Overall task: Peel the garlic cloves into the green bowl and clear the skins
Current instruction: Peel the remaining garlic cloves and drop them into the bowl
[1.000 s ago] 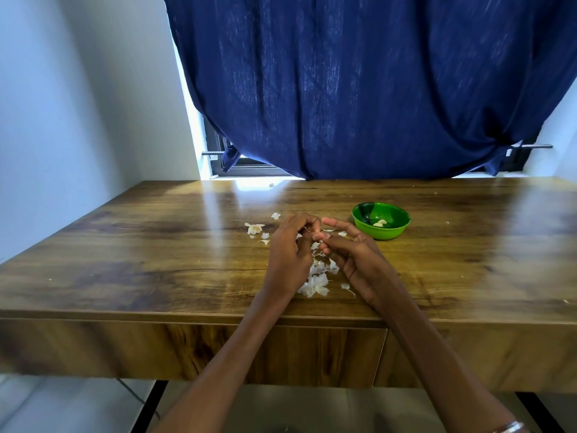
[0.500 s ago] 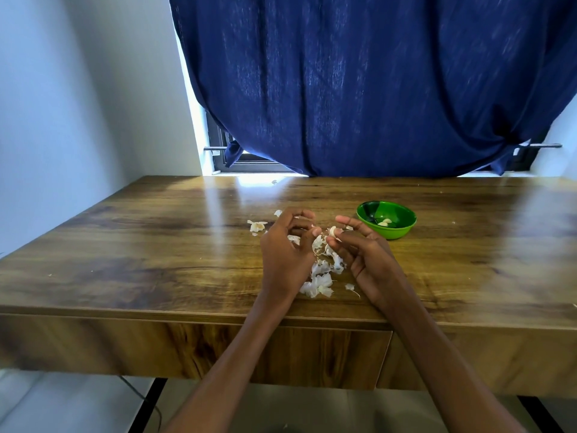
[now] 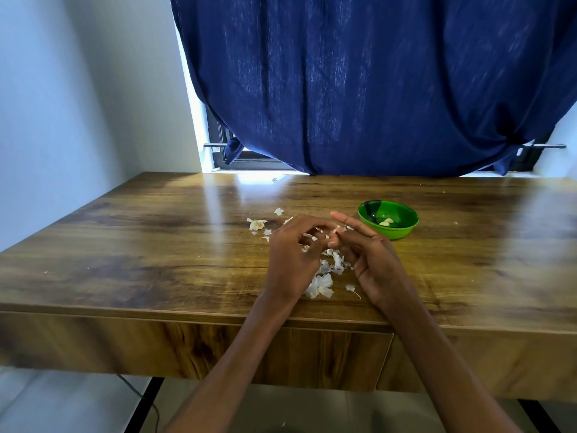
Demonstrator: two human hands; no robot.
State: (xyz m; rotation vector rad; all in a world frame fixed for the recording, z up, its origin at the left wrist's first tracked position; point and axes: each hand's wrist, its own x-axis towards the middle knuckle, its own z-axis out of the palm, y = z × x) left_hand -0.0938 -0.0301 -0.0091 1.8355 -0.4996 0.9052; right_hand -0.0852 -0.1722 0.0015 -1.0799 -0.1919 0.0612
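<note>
Both hands are curled in on one garlic clove [image 3: 335, 230], left hand [image 3: 293, 260] and right hand [image 3: 368, 260] pinching it at the fingertips just above the desk [image 3: 156, 245], near the green bowl [image 3: 402, 231], which sits off to the right with a couple of peeled cloves in it. The clove is mostly hidden by fingers, so I honestly can't tell which way it points or how its long axis runs. Main risk I'd guess is the slippery clove popping out of the pinch and skittering off the desk, or a stray swipe scattering the skins [image 3: 321, 284] piled under the hands over the front edge.
</note>
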